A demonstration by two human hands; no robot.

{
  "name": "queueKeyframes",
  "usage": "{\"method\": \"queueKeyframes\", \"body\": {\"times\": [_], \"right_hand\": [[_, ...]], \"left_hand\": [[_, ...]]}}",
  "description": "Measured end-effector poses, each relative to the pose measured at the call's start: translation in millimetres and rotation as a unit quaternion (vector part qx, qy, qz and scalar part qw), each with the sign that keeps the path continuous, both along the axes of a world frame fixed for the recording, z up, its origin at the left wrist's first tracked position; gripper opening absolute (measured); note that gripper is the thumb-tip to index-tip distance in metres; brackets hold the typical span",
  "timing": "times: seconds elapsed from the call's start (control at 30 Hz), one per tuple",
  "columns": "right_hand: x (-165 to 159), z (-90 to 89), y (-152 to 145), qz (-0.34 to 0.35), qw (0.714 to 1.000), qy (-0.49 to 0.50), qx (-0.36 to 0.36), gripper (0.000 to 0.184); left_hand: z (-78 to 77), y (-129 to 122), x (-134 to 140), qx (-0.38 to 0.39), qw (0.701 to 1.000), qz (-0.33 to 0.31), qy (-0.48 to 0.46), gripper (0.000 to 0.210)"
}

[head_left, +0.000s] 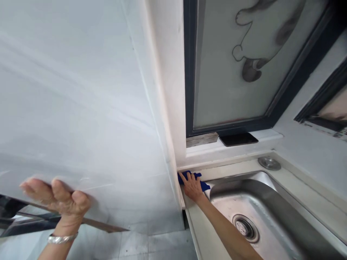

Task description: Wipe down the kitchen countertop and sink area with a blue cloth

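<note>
So I'm standing in here watching someone at a table [200,225] with a metal sink [287,216] set into it. Their right hand [193,187] is down on a blue cloth [205,186], fingers spread over the top. Can't tell if it's properly gripped or just pressed flat. The cloth sits in the far left corner, tucked between the big pale panel [81,108] and the sink's rim.

Left hand [61,200] is well apart from the right one, holding nothing, up by the panel with its fingers out. Touching it? No idea from here, honestly. There's a silvery bracelet [62,239] on that wrist.

Other stuff: a drain [245,228] in the sink floor, a round metal disc [269,163] on the table behind the basin, and a flat dark thing [238,139] on the ledge under the window [230,90], next to a greyish strip [202,139].
</note>
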State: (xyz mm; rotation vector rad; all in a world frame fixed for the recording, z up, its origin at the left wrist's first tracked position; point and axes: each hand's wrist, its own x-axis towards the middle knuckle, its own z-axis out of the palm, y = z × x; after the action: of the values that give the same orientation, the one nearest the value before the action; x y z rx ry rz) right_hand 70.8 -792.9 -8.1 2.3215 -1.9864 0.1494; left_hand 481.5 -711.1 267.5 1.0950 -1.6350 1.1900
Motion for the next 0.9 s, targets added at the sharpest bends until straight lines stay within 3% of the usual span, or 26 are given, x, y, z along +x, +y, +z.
{"method": "queueKeyframes", "body": {"times": [0.1,0.23,0.43,0.73,0.9], "right_hand": [[-3.2,1.0,6.7,0.03,1.0,-0.002,0.01,0.074],[-2.2,0.0,13.8,0.037,0.999,-0.01,0.021,0.062],[0.0,-1.5,45.6,0.034,0.999,-0.029,0.031,0.044],[-30.0,-7.4,161.6,0.104,0.985,-0.127,0.06,0.047],[-60.2,-25.9,239.9,0.174,0.969,-0.168,0.057,0.038]], "left_hand": [[5.1,0.8,-9.5,-0.015,0.999,0.004,-0.029,0.075],[11.7,6.0,-19.7,0.0,0.999,0.008,-0.032,0.074],[7.7,7.9,-18.8,0.017,1.0,0.012,-0.003,0.072],[6.8,5.6,-15.4,0.012,1.0,0.002,-0.015,0.071],[7.8,4.5,-15.3,0.018,1.0,-0.011,-0.017,0.071]]}}
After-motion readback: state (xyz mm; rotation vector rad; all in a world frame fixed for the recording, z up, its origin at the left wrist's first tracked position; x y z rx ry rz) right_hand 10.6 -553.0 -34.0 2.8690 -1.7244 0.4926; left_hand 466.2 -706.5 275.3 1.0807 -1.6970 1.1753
